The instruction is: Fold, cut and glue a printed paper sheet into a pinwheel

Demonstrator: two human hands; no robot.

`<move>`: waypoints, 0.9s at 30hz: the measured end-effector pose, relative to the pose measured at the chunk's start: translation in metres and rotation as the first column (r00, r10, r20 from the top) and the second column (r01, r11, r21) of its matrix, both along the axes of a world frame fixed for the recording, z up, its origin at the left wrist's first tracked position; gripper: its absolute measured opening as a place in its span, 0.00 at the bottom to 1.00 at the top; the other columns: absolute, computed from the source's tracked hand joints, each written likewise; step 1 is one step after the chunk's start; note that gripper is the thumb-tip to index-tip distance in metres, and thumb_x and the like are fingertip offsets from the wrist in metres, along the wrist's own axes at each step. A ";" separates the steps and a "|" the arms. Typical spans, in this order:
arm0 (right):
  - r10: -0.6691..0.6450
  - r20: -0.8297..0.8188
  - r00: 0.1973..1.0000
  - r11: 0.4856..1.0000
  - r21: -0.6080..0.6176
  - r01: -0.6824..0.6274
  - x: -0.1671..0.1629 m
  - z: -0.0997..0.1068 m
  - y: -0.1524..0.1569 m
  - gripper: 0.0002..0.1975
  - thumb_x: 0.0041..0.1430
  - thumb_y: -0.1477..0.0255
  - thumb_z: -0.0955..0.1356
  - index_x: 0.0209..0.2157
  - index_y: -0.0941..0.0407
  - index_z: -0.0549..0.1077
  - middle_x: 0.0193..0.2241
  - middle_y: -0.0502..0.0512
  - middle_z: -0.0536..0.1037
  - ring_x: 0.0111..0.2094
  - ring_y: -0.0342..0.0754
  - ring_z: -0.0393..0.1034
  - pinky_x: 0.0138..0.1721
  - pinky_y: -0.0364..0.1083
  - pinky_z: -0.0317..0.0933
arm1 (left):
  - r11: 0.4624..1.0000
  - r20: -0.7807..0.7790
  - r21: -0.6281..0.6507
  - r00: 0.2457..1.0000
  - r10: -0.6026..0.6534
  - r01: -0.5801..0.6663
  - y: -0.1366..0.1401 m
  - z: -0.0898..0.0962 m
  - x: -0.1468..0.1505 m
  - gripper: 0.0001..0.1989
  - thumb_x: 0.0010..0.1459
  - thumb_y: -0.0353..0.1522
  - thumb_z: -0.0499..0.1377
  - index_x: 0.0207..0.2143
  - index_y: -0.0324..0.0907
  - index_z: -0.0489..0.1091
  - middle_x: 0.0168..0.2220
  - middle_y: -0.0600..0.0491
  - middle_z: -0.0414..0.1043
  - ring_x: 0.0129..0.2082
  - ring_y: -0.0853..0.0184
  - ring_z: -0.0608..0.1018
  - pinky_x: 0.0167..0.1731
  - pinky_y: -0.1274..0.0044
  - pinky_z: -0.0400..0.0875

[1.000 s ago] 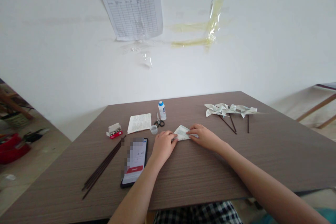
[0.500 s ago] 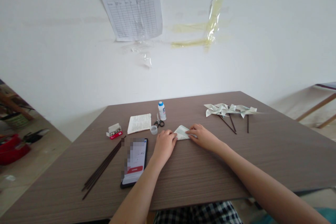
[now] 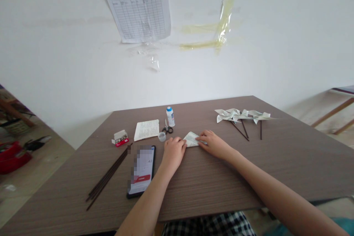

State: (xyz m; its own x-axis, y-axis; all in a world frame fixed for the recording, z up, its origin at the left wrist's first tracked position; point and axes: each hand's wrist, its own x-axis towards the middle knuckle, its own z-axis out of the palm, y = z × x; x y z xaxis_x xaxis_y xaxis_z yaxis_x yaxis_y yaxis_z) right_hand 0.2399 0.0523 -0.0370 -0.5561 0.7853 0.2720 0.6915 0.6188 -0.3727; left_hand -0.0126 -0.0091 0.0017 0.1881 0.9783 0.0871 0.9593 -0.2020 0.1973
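Note:
A small sheet of printed paper (image 3: 191, 138), folded into a triangle, lies on the table between my hands. My left hand (image 3: 173, 152) grips its left corner, with the fingers bent and pressed together. On the other side my right hand (image 3: 212, 143) pinches the right corner, and its fingertips cover that edge. Just beyond my left hand are a small clear cup (image 3: 162, 136), scissors (image 3: 167, 129) with dark handles and a white bottle (image 3: 170, 117) with a blue cap.
Paper pinwheels (image 3: 243, 115) on dark sticks lie at the back right. A stack of printed paper squares (image 3: 147, 129), a small red-and-white box (image 3: 121, 138), several dark sticks (image 3: 109, 177) and a phone (image 3: 141, 171) are on the left of the table (image 3: 210, 191).
Hardly anything differs. Both hands stay on the folded paper in nearly the same place.

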 end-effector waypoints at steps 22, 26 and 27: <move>-0.197 0.284 0.938 0.977 -0.027 0.213 -0.019 0.037 -0.027 0.23 0.90 0.68 0.69 0.75 0.47 0.88 0.64 0.69 0.88 0.62 0.65 0.83 0.67 0.57 0.72 | 0.996 -0.122 -0.010 0.989 0.085 -0.087 -0.010 0.014 0.017 0.23 0.90 0.34 0.56 0.74 0.49 0.86 0.71 0.42 0.87 0.65 0.45 0.87 0.75 0.53 0.72; -0.220 0.338 0.915 0.969 -0.031 0.245 -0.024 0.047 -0.033 0.23 0.90 0.68 0.68 0.75 0.46 0.88 0.65 0.69 0.87 0.64 0.66 0.83 0.67 0.57 0.72 | 0.995 -0.124 -0.004 0.988 0.096 -0.097 -0.011 0.016 0.019 0.23 0.90 0.34 0.57 0.75 0.50 0.86 0.71 0.41 0.87 0.65 0.44 0.88 0.73 0.53 0.74; -0.224 0.346 0.911 0.967 -0.034 0.251 -0.025 0.049 -0.035 0.23 0.91 0.68 0.68 0.76 0.46 0.88 0.65 0.70 0.87 0.64 0.66 0.83 0.67 0.57 0.72 | 0.995 -0.126 -0.003 0.987 0.099 -0.101 -0.011 0.016 0.020 0.23 0.90 0.34 0.57 0.75 0.50 0.86 0.71 0.41 0.87 0.65 0.44 0.88 0.72 0.53 0.75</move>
